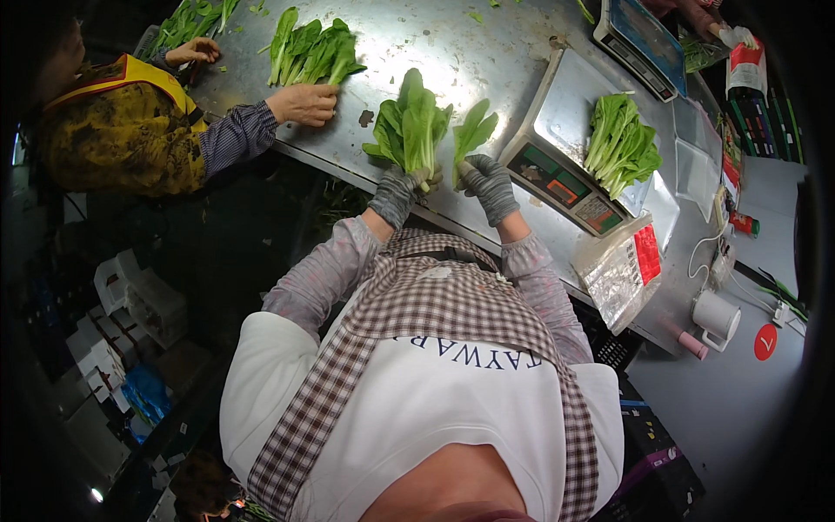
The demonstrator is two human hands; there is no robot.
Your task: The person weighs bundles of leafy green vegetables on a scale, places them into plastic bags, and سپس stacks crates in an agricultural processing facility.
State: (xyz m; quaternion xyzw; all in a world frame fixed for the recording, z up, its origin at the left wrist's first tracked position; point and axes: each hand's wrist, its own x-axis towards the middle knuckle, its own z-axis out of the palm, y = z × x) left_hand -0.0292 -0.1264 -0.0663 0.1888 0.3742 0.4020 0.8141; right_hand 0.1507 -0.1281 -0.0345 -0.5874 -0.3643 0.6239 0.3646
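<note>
My left hand (396, 197), in a grey striped glove, is closed round the stem end of a bunch of leafy greens (416, 126). The leaves point away from me over the metal table's front edge. Just to the right, my right hand (489, 187), gloved the same way, grips a smaller piece of leafy greens (472, 130) by its base. The two lots of greens are slightly apart. Beyond my right hand stands a weighing scale (544, 104), with a pile of greens (622, 143) lying on its pan.
At left a co-worker's hand (302, 104) touches another row of greens (313, 50) on the metal table (417, 30). A clear and red plastic bag (619, 271) lies by the scale. A second scale (642, 48) stands farther back. A white mug (716, 317) is at right.
</note>
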